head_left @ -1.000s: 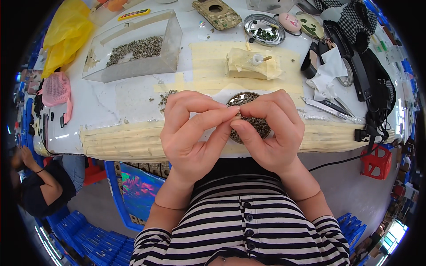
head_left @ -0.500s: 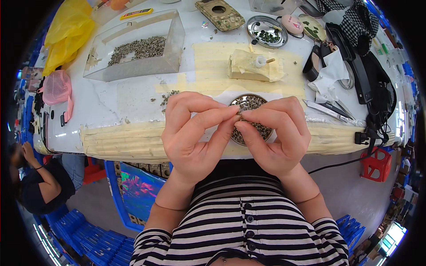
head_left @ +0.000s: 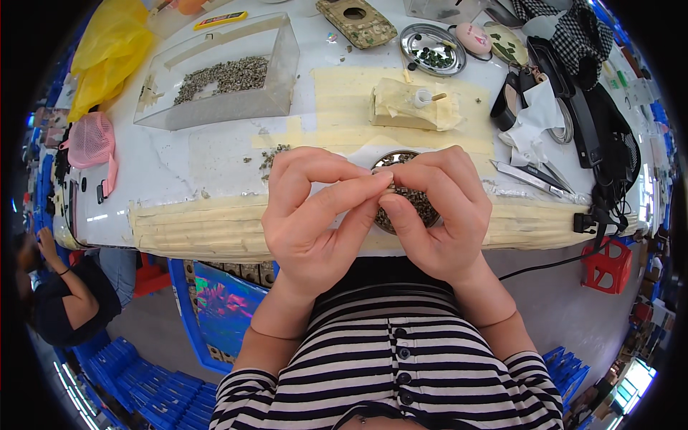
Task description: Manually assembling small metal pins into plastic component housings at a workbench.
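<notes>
My left hand (head_left: 312,222) and my right hand (head_left: 448,218) meet fingertip to fingertip, both pinched closed. Whatever sits between the tips is tiny and mostly covered by the fingers. Beneath them stands a round metal dish (head_left: 393,153) full of small grey-brown pieces (head_left: 421,206), partly hidden by my hands. Just left of my left hand, a few loose pieces (head_left: 274,153) of similar look lie on the table. Beyond the dish is a block wrapped in cream tape (head_left: 401,115), with a small white cup (head_left: 422,98) and a thin stick on it.
A clear box (head_left: 285,93) of small pieces stands far left, near a pink mesh pouch (head_left: 92,140) and yellow plastic bag (head_left: 111,57). Farther back are a camouflage-patterned case (head_left: 373,29) and round metal tray (head_left: 459,69). Tweezers (head_left: 527,178) and black straps (head_left: 584,129) lie right.
My right hand has shifted slightly left and its fingertips have drawn closer over the left ones. The left hand stays nearly in place, and the pinched spot is more covered.
</notes>
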Action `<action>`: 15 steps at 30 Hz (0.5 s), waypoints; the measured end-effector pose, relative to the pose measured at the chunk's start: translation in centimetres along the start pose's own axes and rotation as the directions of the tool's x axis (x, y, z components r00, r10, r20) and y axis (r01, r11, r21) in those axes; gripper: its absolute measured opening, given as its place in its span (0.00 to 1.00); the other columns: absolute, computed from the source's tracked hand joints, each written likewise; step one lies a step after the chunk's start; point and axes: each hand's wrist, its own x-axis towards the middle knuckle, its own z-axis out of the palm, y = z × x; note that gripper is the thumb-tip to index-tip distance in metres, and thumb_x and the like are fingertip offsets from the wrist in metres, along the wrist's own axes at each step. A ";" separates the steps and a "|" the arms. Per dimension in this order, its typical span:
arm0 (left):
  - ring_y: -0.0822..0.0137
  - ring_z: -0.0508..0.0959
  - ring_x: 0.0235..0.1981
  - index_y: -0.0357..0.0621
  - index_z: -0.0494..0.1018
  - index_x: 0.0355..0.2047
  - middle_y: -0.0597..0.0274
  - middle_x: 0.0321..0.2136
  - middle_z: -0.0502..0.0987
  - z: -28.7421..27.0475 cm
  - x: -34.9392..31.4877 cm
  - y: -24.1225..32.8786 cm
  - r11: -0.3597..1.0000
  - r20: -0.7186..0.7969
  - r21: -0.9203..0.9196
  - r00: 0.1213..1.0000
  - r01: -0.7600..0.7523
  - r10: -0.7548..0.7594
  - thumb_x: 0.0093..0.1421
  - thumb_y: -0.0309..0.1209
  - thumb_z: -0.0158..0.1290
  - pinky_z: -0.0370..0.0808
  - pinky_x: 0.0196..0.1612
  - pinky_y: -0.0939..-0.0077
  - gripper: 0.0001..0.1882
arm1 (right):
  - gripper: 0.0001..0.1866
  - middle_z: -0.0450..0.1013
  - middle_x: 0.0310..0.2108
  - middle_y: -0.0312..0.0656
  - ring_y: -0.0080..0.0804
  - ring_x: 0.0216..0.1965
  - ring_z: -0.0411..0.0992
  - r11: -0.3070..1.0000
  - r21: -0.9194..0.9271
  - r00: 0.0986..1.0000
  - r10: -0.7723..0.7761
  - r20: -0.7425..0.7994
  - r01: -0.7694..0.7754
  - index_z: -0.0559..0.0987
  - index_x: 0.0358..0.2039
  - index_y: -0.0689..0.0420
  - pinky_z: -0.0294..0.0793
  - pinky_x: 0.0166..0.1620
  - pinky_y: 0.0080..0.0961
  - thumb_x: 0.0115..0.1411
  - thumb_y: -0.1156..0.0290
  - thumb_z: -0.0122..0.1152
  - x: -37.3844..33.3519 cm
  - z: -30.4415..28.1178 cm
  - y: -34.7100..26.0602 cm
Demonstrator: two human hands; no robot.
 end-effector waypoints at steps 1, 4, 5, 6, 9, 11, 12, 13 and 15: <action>0.63 0.74 0.36 0.48 0.85 0.37 0.67 0.31 0.79 0.0 0.0 0.1 1.000 0.003 0.002 1.000 0.007 -0.007 0.46 0.19 0.67 0.71 0.41 0.69 0.16 | 0.11 0.75 0.28 0.36 0.36 0.29 0.70 1.000 0.003 1.000 0.000 0.006 0.000 0.81 0.31 0.55 0.67 0.34 0.29 0.48 0.68 0.76 0.0 0.0 0.1; 0.63 0.74 0.36 0.48 0.85 0.37 0.67 0.31 0.78 -0.1 0.2 0.2 1.000 0.006 0.006 1.000 0.001 -0.001 0.46 0.19 0.67 0.71 0.41 0.70 0.16 | 0.12 0.75 0.27 0.37 0.36 0.28 0.70 1.000 0.020 1.000 0.008 -0.002 -0.007 0.81 0.30 0.55 0.67 0.33 0.29 0.48 0.69 0.76 0.0 0.0 0.0; 0.63 0.74 0.36 0.48 0.85 0.37 0.68 0.31 0.78 0.0 0.2 0.2 1.000 0.005 0.006 1.000 -0.006 0.006 0.46 0.19 0.67 0.71 0.41 0.70 0.16 | 0.12 0.75 0.27 0.37 0.36 0.28 0.70 1.000 0.028 1.000 0.011 -0.008 -0.011 0.81 0.30 0.54 0.66 0.33 0.29 0.47 0.69 0.76 0.0 0.0 0.0; 0.63 0.74 0.36 0.48 0.85 0.37 0.67 0.31 0.78 0.0 0.2 0.2 1.000 0.002 0.006 1.000 0.000 0.000 0.46 0.19 0.67 0.71 0.41 0.70 0.16 | 0.12 0.75 0.27 0.36 0.35 0.28 0.70 1.000 0.023 1.000 0.004 -0.030 -0.003 0.81 0.30 0.54 0.66 0.33 0.28 0.47 0.70 0.77 -0.1 -0.1 0.0; 0.63 0.74 0.36 0.47 0.85 0.36 0.67 0.31 0.78 0.1 0.1 0.2 1.000 -0.005 0.008 1.000 0.010 -0.010 0.45 0.19 0.67 0.71 0.40 0.70 0.16 | 0.14 0.74 0.27 0.34 0.33 0.27 0.69 0.999 -0.007 0.995 -0.049 -0.090 0.048 0.82 0.31 0.54 0.65 0.32 0.27 0.44 0.71 0.78 -0.3 -0.1 0.0; 0.62 0.74 0.36 0.47 0.85 0.36 0.67 0.30 0.78 0.2 0.2 0.2 1.000 -0.008 0.012 1.000 0.011 -0.011 0.45 0.19 0.68 0.71 0.40 0.70 0.16 | 0.15 0.74 0.26 0.33 0.32 0.27 0.69 0.992 -0.051 0.985 -0.125 -0.120 0.120 0.82 0.32 0.53 0.65 0.31 0.26 0.43 0.72 0.79 -0.5 -0.1 0.0; 0.62 0.74 0.36 0.46 0.84 0.36 0.66 0.30 0.78 0.2 0.2 0.3 1.000 -0.007 0.017 1.000 0.015 -0.015 0.45 0.19 0.68 0.71 0.40 0.70 0.16 | 0.15 0.74 0.26 0.32 0.32 0.27 0.69 0.989 -0.077 0.987 -0.136 -0.090 0.130 0.83 0.32 0.53 0.64 0.31 0.26 0.42 0.72 0.79 -0.5 -0.3 -0.2; 0.62 0.74 0.36 0.46 0.84 0.35 0.66 0.30 0.78 0.1 0.3 0.3 1.000 -0.006 0.022 1.000 0.020 -0.020 0.45 0.19 0.68 0.71 0.40 0.70 0.16 | 0.16 0.74 0.26 0.32 0.31 0.27 0.69 0.985 -0.103 0.987 -0.147 -0.060 0.140 0.83 0.33 0.53 0.64 0.31 0.26 0.42 0.72 0.79 -0.5 -0.6 -0.3; 0.62 0.74 0.36 0.46 0.84 0.35 0.66 0.30 0.78 0.1 0.3 0.3 0.999 -0.006 0.024 1.000 0.022 -0.022 0.45 0.19 0.68 0.71 0.40 0.70 0.16 | 0.15 0.74 0.27 0.32 0.31 0.27 0.69 0.982 -0.124 0.988 -0.147 -0.046 0.140 0.83 0.33 0.53 0.64 0.31 0.26 0.42 0.71 0.79 -0.5 -0.7 -0.3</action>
